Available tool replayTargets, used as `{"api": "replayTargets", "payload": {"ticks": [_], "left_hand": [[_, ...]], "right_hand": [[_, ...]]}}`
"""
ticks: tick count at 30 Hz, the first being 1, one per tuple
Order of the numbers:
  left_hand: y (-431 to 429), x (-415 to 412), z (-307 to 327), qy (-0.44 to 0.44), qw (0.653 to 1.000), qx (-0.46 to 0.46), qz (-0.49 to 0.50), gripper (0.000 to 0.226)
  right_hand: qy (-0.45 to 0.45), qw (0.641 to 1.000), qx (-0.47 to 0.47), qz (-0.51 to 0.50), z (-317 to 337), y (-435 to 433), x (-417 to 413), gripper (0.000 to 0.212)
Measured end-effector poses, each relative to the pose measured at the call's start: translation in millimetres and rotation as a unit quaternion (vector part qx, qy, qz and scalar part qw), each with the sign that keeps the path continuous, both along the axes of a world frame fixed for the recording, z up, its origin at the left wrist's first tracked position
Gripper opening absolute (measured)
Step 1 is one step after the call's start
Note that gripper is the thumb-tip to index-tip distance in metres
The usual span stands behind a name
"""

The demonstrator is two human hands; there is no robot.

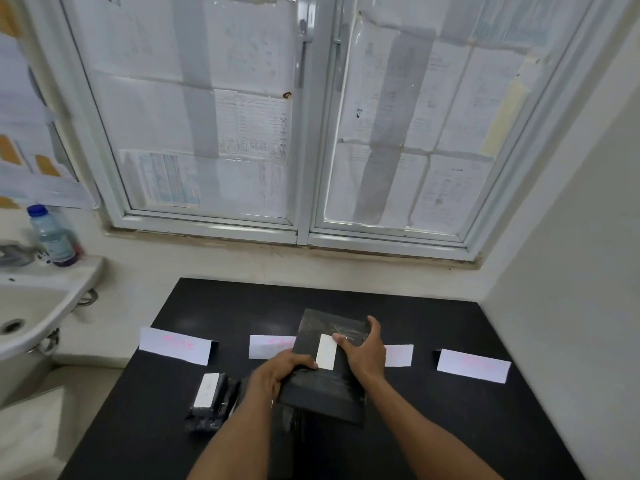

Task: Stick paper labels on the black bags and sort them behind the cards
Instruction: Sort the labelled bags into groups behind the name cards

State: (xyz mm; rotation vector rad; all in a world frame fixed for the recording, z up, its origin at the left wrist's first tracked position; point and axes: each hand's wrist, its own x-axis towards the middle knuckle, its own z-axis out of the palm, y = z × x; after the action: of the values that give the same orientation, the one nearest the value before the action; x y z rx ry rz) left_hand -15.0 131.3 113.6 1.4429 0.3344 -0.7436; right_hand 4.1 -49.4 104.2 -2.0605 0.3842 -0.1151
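Both hands hold a flat black bag (327, 393) above the middle of the black table (450, 427). My left hand (280, 370) grips its left edge, thumb beside a white paper label (326, 351) on the bag's face. My right hand (363, 349) grips the right edge and its thumb presses the label's upper corner. Several folded white cards with pink writing stand in a row: far left (176, 345), a second (272, 347) partly behind the bag, a third (399, 355) behind my right hand, far right (472, 366). A pile of black bags (221, 403) with white label paper (206, 389) on top lies front left.
A white sink (45, 306) stands left of the table, with a blue-capped bottle (53, 235) on its rim. A paper-covered window (294, 116) fills the wall behind. A plain wall (571, 306) runs close along the table's right side.
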Motion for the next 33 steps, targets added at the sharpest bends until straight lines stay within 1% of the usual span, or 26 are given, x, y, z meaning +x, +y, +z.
{"api": "replayTargets", "payload": {"ticks": [3, 4, 6, 7, 10, 14, 18, 20, 22, 25, 27, 28, 31, 33], "left_hand": [[-4.9, 5.6, 6.0, 0.014, 1.000, 0.004, 0.024, 0.030], [-6.5, 7.3, 8.7, 0.017, 0.999, 0.005, 0.039, 0.035], [-8.7, 16.0, 9.2, 0.001, 0.997, 0.014, 0.074, 0.055], [-8.6, 20.1, 7.5, -0.006, 0.996, 0.015, 0.089, 0.061], [-11.8, 24.3, 6.3, -0.012, 0.993, 0.005, 0.117, 0.063], [-11.5, 32.9, 0.7, -0.012, 0.986, 0.012, 0.166, 0.074], [-17.8, 35.8, 1.0, -0.014, 0.980, 0.037, 0.196, 0.078], [-22.4, 36.0, 1.3, -0.018, 0.978, 0.046, 0.205, 0.071], [-27.0, 36.1, 2.3, -0.025, 0.980, 0.042, 0.195, 0.063], [-32.1, 37.2, 4.7, -0.029, 0.989, 0.052, 0.137, 0.066], [-34.6, 35.7, 8.8, -0.024, 0.994, 0.056, 0.089, 0.055], [-35.4, 36.0, 9.1, -0.020, 0.996, 0.056, 0.066, 0.054], [-35.0, 36.1, 11.7, -0.017, 0.999, 0.029, 0.010, 0.062], [-34.2, 36.0, 12.0, -0.016, 1.000, 0.009, -0.005, 0.057]], "right_hand": [[-0.008, 1.000, -0.030, 0.004, 5.3, 1.5, 7.9, 0.091], [-0.010, 0.999, -0.035, 0.013, 7.7, 2.8, 8.6, 0.092], [-0.022, 0.998, -0.040, 0.048, 10.0, 5.7, 11.5, 0.098], [-0.029, 0.996, -0.040, 0.069, 10.3, 8.0, 12.3, 0.100], [-0.045, 0.992, -0.036, 0.111, 14.8, 4.6, 14.7, 0.106], [-0.029, 0.979, -0.029, 0.202, 19.8, -4.8, 14.8, 0.123], [-0.014, 0.973, -0.039, 0.228, 17.3, -10.6, 11.5, 0.130], [-0.005, 0.977, -0.033, 0.212, 17.5, -12.2, 12.2, 0.130], [0.003, 0.986, -0.013, 0.166, 18.5, -14.1, 15.6, 0.126], [0.017, 0.997, 0.007, 0.072, 22.8, -15.4, 23.1, 0.117], [0.033, 0.999, 0.009, 0.015, 26.5, -17.7, 28.4, 0.110], [0.041, 0.999, 0.001, -0.006, 28.2, -19.5, 30.4, 0.109], [0.052, 0.998, -0.034, -0.027, 31.4, -24.4, 33.8, 0.108], [0.045, 0.997, -0.050, -0.027, 31.6, -26.5, 34.6, 0.105]]}}
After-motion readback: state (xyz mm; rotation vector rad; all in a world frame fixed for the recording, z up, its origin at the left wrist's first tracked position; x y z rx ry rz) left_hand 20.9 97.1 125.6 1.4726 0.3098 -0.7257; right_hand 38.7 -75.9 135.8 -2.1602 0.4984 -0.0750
